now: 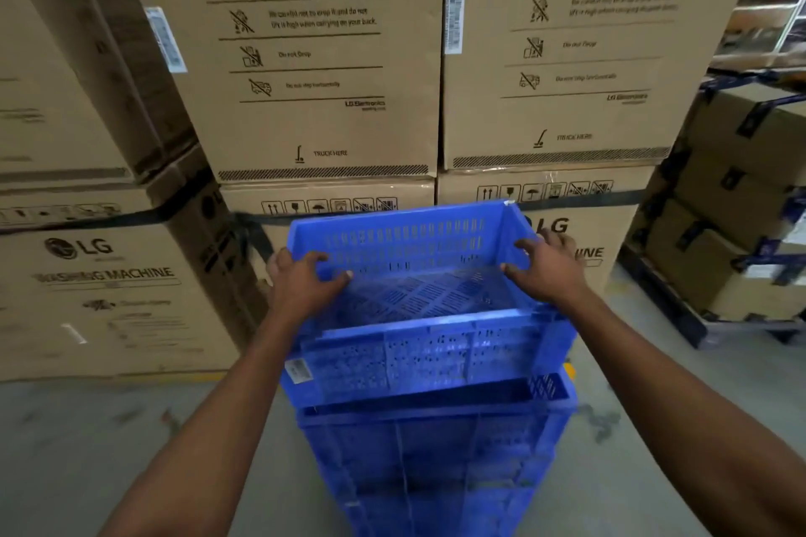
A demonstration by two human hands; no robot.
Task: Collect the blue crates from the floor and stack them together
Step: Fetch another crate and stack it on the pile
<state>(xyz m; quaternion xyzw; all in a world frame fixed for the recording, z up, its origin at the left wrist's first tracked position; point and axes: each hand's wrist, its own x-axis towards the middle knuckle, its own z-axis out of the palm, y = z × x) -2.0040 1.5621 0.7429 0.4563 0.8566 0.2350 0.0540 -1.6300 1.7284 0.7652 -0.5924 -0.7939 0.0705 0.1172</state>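
A blue perforated crate sits on top of a stack of blue crates in front of me. The top one is tilted a little and is partly nested in the crate below. My left hand grips its left rim, with the fingers curled over the edge into the crate. On the opposite side, my right hand grips the right rim the same way. A white label is stuck on the near wall of the top crate.
Tall stacks of cardboard washing machine boxes stand close behind the crates and to the left. A pallet of strapped boxes stands at the right. Grey concrete floor lies on both sides of the stack.
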